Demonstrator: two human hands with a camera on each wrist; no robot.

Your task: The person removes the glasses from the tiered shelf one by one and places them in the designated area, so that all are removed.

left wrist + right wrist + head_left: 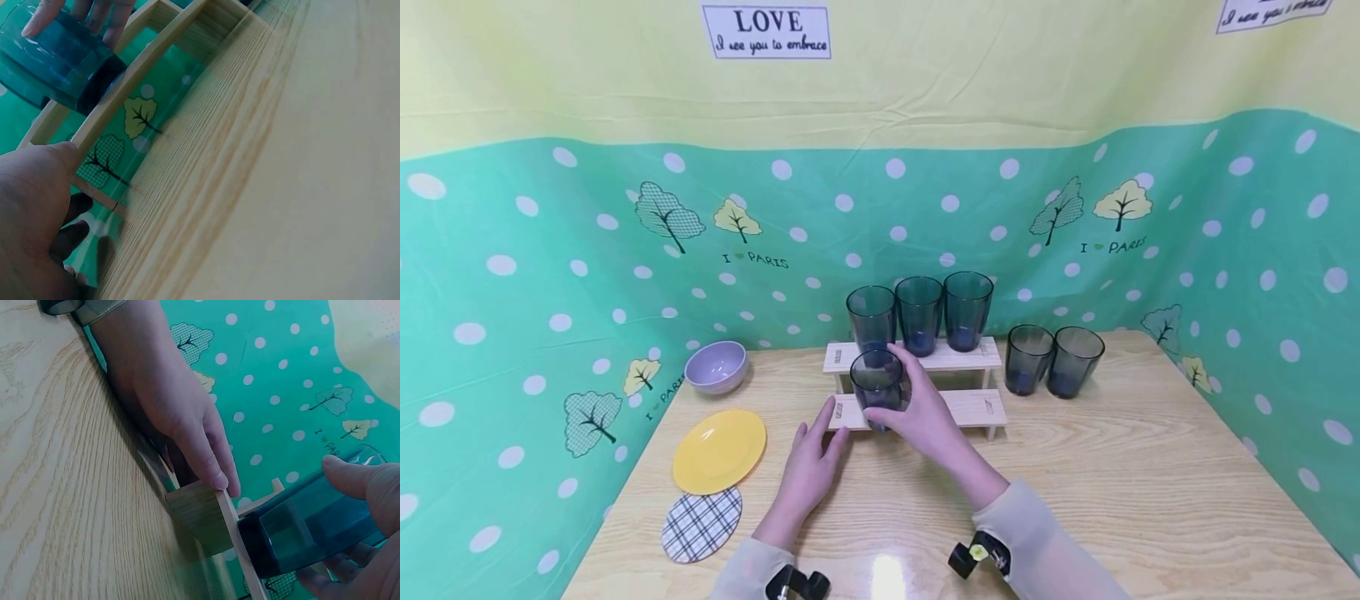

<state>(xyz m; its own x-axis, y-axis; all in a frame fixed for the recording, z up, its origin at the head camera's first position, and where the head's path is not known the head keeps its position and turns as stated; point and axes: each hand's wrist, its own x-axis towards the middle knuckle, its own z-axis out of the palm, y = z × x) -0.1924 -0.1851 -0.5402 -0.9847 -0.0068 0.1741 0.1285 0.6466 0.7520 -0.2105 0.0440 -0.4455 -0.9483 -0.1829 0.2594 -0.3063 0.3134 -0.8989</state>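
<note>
Wooden table (1105,483): we hold a dark glass (874,385) at the lower rack (962,407), right hand's (921,412) fingers curved round it; left hand (809,463) touches rack's end, fingers spread.

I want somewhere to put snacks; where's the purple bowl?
In the head view, the purple bowl sits back left on the table, just behind the yellow plate.

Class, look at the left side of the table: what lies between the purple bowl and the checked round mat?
The yellow plate lies between the purple bowl and the checked round mat, as the head view shows.
</note>
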